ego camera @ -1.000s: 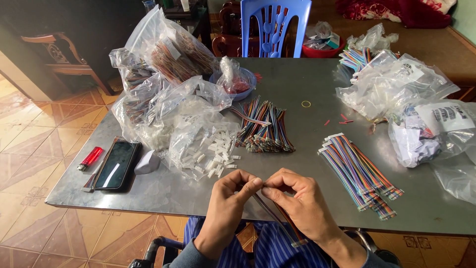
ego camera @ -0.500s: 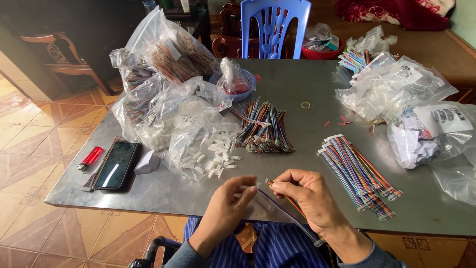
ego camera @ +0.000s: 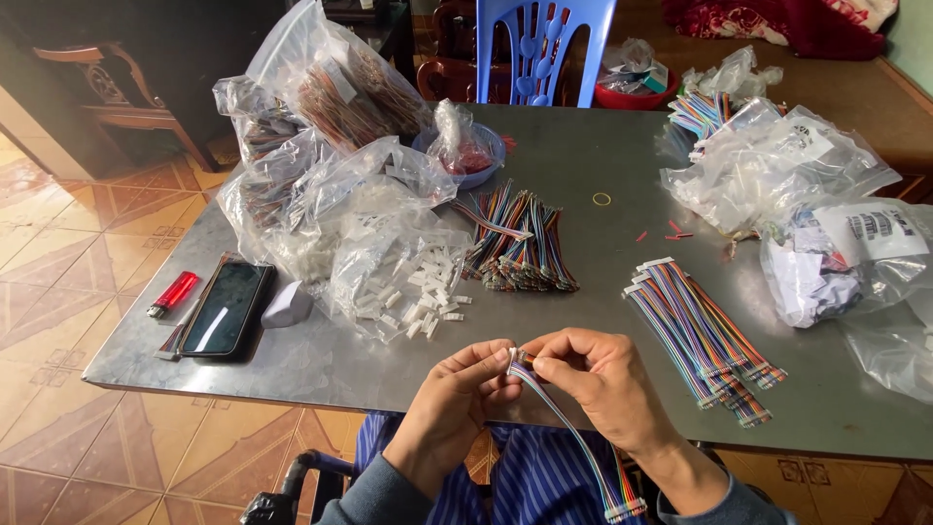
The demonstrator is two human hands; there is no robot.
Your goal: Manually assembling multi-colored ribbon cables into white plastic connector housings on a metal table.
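Observation:
My left hand (ego camera: pixel 457 394) and my right hand (ego camera: pixel 598 379) meet at the near edge of the grey metal table (ego camera: pixel 583 165). Both pinch one end of a multicoloured ribbon cable (ego camera: pixel 573 437), which has a small white connector at that end. The cable trails down to my lap, ending in another connector by my right wrist. A heap of loose white plastic connectors (ego camera: pixel 418 292) lies just beyond my left hand. A stack of finished rainbow cables (ego camera: pixel 700 326) lies to the right of my right hand. A pile of loose coloured cables (ego camera: pixel 515 238) sits mid-table.
Clear plastic bags of parts (ego camera: pixel 311 146) crowd the left back; more bags (ego camera: pixel 807 185) fill the right. A phone (ego camera: pixel 225 309), a red lighter (ego camera: pixel 173 294) and a small white object (ego camera: pixel 287 303) lie front left. A blue bowl (ego camera: pixel 466 156) and a blue plastic chair (ego camera: pixel 544 49) stand behind.
My hands parted slightly half a second ago and have come back together at the cable's end. The cable's free end hangs lower toward my lap.

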